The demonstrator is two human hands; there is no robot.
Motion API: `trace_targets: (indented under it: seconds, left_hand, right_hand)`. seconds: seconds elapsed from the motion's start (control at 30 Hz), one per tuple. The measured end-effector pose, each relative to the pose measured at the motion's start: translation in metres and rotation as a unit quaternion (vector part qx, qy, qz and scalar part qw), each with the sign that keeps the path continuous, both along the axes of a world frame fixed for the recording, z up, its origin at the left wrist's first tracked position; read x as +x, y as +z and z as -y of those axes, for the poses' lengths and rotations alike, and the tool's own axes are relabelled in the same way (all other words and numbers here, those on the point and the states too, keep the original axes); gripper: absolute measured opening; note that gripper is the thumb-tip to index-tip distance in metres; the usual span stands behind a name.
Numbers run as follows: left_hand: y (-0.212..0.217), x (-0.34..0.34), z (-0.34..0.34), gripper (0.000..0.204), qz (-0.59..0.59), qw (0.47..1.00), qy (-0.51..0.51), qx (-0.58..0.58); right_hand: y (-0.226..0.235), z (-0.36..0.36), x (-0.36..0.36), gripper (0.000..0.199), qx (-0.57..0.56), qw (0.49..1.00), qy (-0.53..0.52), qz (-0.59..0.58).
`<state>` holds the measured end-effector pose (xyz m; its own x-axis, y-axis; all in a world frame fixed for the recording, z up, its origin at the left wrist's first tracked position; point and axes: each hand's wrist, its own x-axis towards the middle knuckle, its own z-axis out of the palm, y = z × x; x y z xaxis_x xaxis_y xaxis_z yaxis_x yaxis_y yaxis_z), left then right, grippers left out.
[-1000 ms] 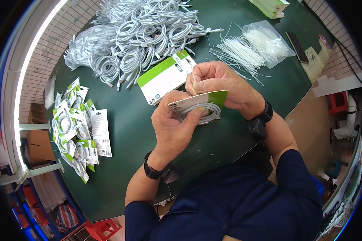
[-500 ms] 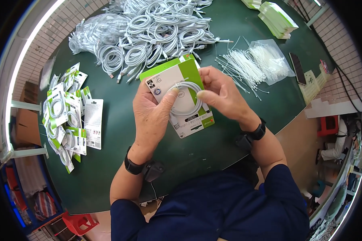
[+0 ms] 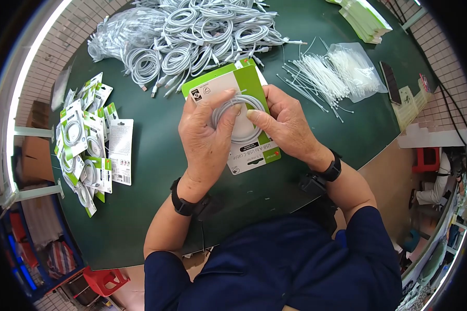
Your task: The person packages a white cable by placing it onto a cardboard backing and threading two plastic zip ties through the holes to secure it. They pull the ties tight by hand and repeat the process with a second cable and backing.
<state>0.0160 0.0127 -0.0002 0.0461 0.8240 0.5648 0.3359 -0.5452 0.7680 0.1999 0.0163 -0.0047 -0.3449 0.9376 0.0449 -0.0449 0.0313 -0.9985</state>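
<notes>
Head view: both hands, left hand [image 3: 205, 137] and right hand [image 3: 283, 124], pinch one coiled white cable [image 3: 244, 122] against one green-white card [image 3: 236, 122]; bare green bench [image 3: 155, 155] lies beside them.

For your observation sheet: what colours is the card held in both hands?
The card is white with a green border, shown best in the head view.
</notes>
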Motion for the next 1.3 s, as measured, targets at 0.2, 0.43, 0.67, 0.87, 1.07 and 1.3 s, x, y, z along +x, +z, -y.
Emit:
trace_targets:
  seconds: [0.2, 0.43, 0.67, 0.87, 1.07, 1.3]
  left_hand:
    - [-0.015, 0.009, -0.001, 0.026, 0.043, 0.998, 0.037, -0.015]
    - [-0.012, 0.013, -0.008, 0.024, 0.104, 0.993, 0.029, -0.052]
    - [0.031, 0.030, 0.004, 0.030, -0.134, 0.980, 0.098, 0.106]
    - [0.031, 0.043, 0.007, 0.029, -0.253, 0.949, -0.007, 0.187]
    - [0.029, 0.050, 0.013, 0.025, -0.243, 0.958, 0.002, 0.150]
    - [0.015, 0.039, 0.005, 0.020, -0.217, 0.947, -0.017, 0.237]
  right_hand:
    - [-0.013, -0.004, 0.004, 0.031, 0.062, 0.997, -0.014, 0.038]
    - [-0.010, -0.003, -0.003, 0.028, 0.077, 0.994, -0.050, 0.056]
    - [-0.004, -0.017, 0.021, 0.025, 0.043, 0.990, -0.130, 0.011]
    - [0.006, -0.014, 0.022, 0.023, 0.100, 0.986, -0.133, -0.031]
    - [0.008, -0.003, 0.018, 0.022, 0.101, 0.981, -0.164, -0.037]
    - [0.001, -0.007, 0.014, 0.022, 0.122, 0.978, -0.170, -0.014]
